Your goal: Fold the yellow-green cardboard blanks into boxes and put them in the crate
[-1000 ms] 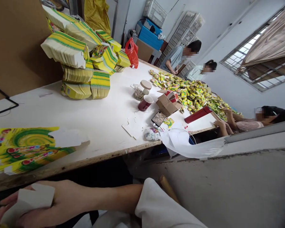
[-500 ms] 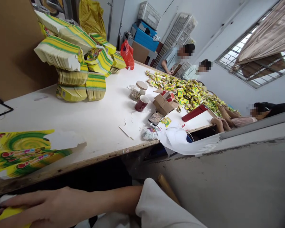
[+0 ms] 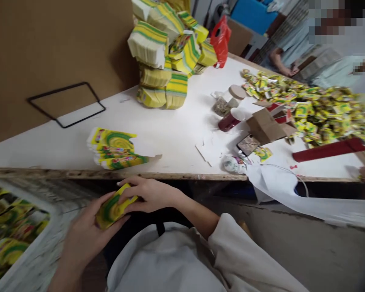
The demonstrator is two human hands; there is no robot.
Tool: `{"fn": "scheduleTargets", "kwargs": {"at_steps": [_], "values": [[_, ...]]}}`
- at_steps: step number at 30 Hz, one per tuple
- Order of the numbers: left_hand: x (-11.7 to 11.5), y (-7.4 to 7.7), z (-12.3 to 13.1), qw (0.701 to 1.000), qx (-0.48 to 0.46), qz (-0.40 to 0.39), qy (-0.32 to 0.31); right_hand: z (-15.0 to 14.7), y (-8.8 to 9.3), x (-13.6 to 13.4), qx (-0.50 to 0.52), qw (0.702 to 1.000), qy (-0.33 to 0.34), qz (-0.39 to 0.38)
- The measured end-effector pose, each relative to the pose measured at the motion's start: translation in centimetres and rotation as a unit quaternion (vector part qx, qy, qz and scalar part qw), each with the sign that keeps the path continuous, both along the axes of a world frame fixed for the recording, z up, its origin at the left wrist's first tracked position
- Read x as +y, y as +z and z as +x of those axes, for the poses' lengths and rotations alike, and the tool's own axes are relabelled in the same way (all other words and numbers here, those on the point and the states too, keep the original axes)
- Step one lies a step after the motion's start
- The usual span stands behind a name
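Between my two hands is a small yellow and green printed box [image 3: 112, 211], held over my lap just off the table's front edge. My left hand [image 3: 86, 231] grips its left end, thumb and fingers along the sides. The fingers of my right hand [image 3: 149, 194] close around its right end. On the table beyond lies a fanned stack of flat printed cartons [image 3: 117, 148], with white flaps pointing right. To my left, a pale plastic crate [image 3: 61, 207] holds several yellow-green boxes [image 3: 15, 243].
Bundles of flat cartons [image 3: 153, 44] are piled at the back by a large brown cardboard box [image 3: 61, 44]. A jar [image 3: 228, 101], a maroon mug [image 3: 231, 119], a phone [image 3: 247, 144] and a red cylinder [image 3: 328, 149] stand or lie rightward. Co-workers sit beyond the heaped boxes [image 3: 319, 109].
The view has swung left and down, bringing both hands, the crate and a black strap loop into sight. My left hand now shows on the yellow box together with the right.
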State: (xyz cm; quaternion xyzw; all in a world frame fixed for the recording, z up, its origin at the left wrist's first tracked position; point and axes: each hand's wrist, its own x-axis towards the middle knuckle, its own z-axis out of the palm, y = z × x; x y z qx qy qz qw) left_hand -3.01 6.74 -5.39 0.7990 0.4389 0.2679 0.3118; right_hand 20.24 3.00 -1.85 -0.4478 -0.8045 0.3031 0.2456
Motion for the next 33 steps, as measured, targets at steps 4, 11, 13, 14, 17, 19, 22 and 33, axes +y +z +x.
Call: {"fn": "scheduleTargets", "kwargs": {"at_steps": [4,11,13,14,17,19,22,33], "values": [[-0.4,0.3,0.0,0.999,0.032,0.011,-0.016,-1.6,-0.9,-0.8,0.084,0.993,-0.069,-0.038],[-1.4,0.2,-1.5,0.939,-0.245,-0.064,0.231,-1.5,0.9,0.6,0.170,0.965,-0.195,0.041],[-0.6,0.8,-2.6,0.886,-0.343,-0.060,0.305,-0.7,1.6,2.3,0.121,0.945,-0.295,0.065],[-0.2,1.1,-3.2,0.870,-0.371,-0.083,0.314,-0.3,1.8,3.2,0.086,0.934,-0.339,0.071],[0.6,2.0,-4.0,0.823,-0.418,-0.213,0.321,0.4,1.5,5.7,-0.033,0.916,-0.396,0.050],[0.4,2.0,-3.4,0.779,-0.447,-0.292,0.327,0.4,1.1,6.9,-0.097,0.918,-0.384,0.023],[-0.2,1.4,-1.4,0.712,-0.502,-0.364,0.330,0.2,1.0,7.8,-0.139,0.921,-0.363,0.000],[-0.7,1.2,3.4,0.753,-0.490,-0.382,0.218,-0.7,1.4,5.0,0.149,0.936,-0.320,-0.006]]}}
